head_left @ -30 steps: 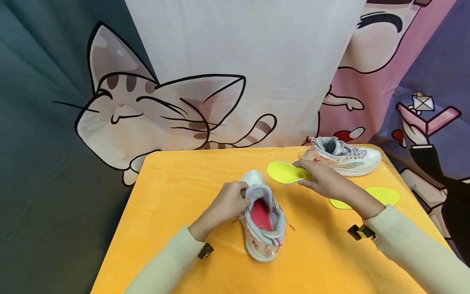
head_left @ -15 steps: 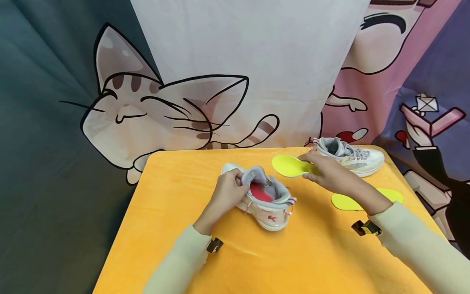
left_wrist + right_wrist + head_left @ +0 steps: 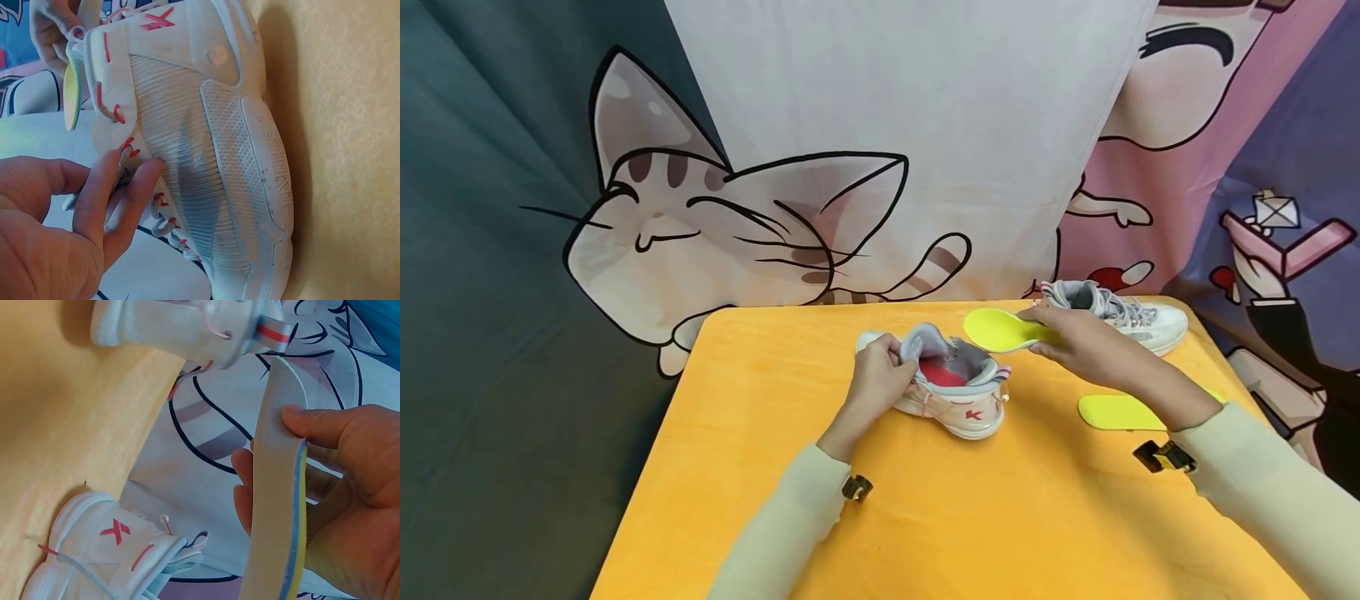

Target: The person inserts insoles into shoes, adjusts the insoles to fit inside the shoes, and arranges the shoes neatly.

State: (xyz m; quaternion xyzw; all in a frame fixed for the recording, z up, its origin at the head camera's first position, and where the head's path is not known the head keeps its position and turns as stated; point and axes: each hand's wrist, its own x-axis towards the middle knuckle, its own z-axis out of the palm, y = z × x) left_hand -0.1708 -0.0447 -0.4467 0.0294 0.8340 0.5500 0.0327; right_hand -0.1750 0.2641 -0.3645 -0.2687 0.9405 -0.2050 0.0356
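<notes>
A white sneaker (image 3: 964, 414) with a red lining inside stands near the middle of the table, toe pointing to the back left. My left hand (image 3: 880, 377) pinches its raised tongue (image 3: 925, 340); in the left wrist view the fingers (image 3: 134, 206) lie by the lace loops. Just right of the opening, above the table, my right hand (image 3: 1086, 342) holds a yellow insole (image 3: 992, 330) by one end. The right wrist view shows the thumb on the insole's pale mesh underside (image 3: 275, 456), the other fingers behind it.
A matching white sneaker (image 3: 1161, 327) stands at the back right corner, partly behind the right hand. A second yellow insole (image 3: 1116, 412) lies on the yellow table (image 3: 970, 517) under the right forearm. A printed curtain (image 3: 1000, 125) hangs behind.
The held sneaker has turned, its heel swinging right and away from me, and its toe left. My right hand has moved slightly right and back with the insole.
</notes>
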